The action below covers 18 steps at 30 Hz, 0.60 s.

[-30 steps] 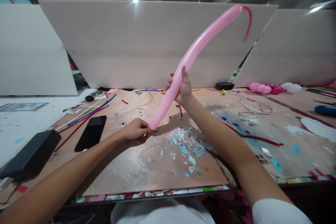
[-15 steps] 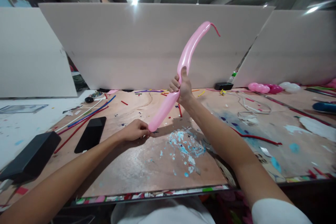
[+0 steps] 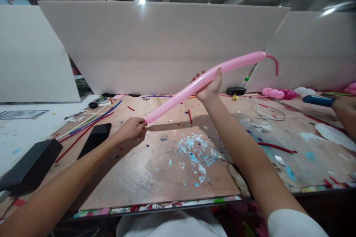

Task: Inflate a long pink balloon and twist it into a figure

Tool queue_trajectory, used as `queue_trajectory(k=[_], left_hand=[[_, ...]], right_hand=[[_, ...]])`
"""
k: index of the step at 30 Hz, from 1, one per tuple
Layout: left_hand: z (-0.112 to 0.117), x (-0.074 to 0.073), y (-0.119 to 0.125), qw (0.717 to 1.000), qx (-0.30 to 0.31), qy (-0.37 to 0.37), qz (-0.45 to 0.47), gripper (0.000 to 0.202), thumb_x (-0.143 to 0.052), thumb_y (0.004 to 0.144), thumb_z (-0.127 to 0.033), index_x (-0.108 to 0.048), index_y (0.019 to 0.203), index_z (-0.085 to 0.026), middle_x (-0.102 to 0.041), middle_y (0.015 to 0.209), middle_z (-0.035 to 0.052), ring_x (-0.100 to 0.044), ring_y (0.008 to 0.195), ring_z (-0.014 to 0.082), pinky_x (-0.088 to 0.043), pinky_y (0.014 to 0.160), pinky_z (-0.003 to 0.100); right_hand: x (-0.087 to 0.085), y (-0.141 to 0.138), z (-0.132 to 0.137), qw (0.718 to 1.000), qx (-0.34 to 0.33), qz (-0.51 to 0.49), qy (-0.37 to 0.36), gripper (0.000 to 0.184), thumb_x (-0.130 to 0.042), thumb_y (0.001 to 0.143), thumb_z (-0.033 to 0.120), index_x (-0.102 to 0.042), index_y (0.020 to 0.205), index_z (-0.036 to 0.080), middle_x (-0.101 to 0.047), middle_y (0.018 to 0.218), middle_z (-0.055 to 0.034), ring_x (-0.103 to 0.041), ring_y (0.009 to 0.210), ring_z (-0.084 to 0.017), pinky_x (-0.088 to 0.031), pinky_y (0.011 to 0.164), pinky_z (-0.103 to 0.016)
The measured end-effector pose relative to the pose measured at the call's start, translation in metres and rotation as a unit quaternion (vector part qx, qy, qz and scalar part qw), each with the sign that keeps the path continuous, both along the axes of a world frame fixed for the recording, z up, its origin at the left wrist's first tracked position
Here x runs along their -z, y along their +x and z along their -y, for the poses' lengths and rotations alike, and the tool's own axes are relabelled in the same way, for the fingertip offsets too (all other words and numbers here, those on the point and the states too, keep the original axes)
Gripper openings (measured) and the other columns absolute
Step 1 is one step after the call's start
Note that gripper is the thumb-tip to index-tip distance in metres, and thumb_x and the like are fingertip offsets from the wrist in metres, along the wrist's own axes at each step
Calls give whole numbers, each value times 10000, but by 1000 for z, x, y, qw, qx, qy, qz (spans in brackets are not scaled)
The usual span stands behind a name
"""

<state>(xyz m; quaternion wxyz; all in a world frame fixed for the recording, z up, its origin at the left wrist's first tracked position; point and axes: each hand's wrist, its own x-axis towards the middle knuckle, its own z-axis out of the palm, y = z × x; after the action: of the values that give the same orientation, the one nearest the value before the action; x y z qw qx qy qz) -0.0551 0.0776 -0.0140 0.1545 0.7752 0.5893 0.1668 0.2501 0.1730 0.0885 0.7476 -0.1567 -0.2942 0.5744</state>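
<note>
balloon (image 3: 194,87) lowered flatter | left hand (image 3: 130,129) pinches end | right hand (image 3: 209,87) cradles

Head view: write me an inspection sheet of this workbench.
Surface: brown wooden tabletop, light blue paint splatter mid-table.
Job's things: long pink inflated balloon, raised slantwise above the table.
Clutter: black phone, flat black box, thin uninflated red and blue balloons, small round pink and white balloons.
Grippers: left hand pinches the balloon's lower end with its fingers; right hand cups its middle.
Cables: thin white cord looped at right.
Surroundings: white boards behind; another person's arm by a blue cylinder at right.
</note>
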Motion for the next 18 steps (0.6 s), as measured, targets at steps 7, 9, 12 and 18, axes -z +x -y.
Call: queue_trajectory(k=[7,9,12,18], left_hand=[[-8,-1,-24,973,-94,60,-204,394,-385,875,-341,-744,929,-187,-751,960,130,-672,867,281,-381,652,323],[-7,-3,-29,963,-110,67,-239,405,-372,872,-337,-743,912,-180,-749,958,142,-678,889,298,-396,660,329],[-8,-4,-32,959,-106,68,-252,405,-365,866,-323,-740,911,-177,-750,982,148,-682,922,318,-418,679,341],[-7,-1,-29,956,-97,74,-267,392,-371,864,-316,-723,952,-169,-740,1060,157,-684,965,339,-443,707,365]], right_hand=[[3,55,-26,991,82,-101,-38,544,-362,872,762,-445,776,233,-546,621,42,-591,512,-112,-527,500,-264],[4,65,-28,985,107,-124,-55,546,-339,887,752,-437,751,232,-505,586,51,-542,456,-97,-489,450,-242],[6,70,-29,985,94,-135,-56,563,-331,893,754,-414,712,227,-421,527,69,-445,385,-77,-424,392,-217],[0,65,-23,993,58,-99,-8,605,-348,869,793,-386,681,220,-341,479,85,-339,339,-54,-356,352,-193]])
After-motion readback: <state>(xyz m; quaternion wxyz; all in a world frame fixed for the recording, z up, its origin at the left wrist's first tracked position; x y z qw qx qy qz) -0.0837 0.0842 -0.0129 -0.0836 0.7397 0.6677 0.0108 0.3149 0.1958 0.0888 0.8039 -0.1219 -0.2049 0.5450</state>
